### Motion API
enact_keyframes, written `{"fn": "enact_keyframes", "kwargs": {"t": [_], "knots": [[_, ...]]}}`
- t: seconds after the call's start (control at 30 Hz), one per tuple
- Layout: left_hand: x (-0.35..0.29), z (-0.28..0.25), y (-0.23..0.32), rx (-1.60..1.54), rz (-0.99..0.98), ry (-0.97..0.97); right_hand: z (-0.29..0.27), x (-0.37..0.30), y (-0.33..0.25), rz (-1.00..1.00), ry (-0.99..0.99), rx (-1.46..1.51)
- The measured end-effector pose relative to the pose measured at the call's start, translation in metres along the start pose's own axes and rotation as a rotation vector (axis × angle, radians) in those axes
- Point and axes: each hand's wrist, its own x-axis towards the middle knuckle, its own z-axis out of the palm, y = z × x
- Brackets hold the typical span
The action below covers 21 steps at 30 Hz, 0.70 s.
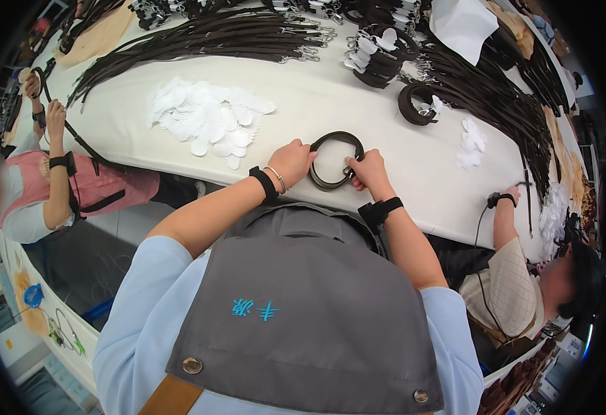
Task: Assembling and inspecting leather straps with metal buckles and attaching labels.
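Between my hands, over the table's near edge, is a dark strap (326, 185) wound into a round coil. My left hand (292, 164) grips the coil's left side, with thumb and fingers closed on it. On the opposite side my right hand (372, 173) is closed around the strap, and a small piece of metal shows at its fingertips. Beyond my left hand lies a loose pile of white tags (209, 117) with rounded ends. A finished-looking coil (414, 105) with a white tag rests farther off to the right.
Long dark straps (206, 41) with metal hooks lie across the white table (303, 93). Stacked coils (375, 62) with white tags stand at the back. A smaller white tag pile (470, 144) is to the right. One person (81, 180) works at left, another (510, 283) at right.
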Motion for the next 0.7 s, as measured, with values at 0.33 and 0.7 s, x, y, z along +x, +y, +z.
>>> {"fn": "enact_keyframes", "kwargs": {"t": [0.33,0.7], "knots": [[0.035,-0.002,0.0,0.215,0.084,-0.021,0.009,-0.037,-0.002,-0.359,0.292,-0.669],[0.08,-0.003,-0.009,0.055,0.314,-0.058,0.003,-0.013,0.016,-1.098,0.093,-0.938]]}}
